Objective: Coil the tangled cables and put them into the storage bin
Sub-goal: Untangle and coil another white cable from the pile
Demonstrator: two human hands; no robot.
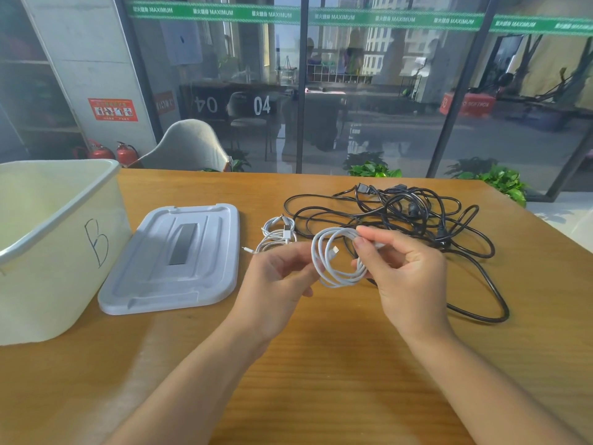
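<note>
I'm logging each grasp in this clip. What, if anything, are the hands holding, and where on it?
The right hand pinches the coiled white cable at the upper right of its loops. The left hand grips the coil's left side.

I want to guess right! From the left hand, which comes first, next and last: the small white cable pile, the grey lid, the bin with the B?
From the left hand:
1. Small white cable pile, just beyond it.
2. Grey lid, to its left.
3. Bin, farthest left.
</note>
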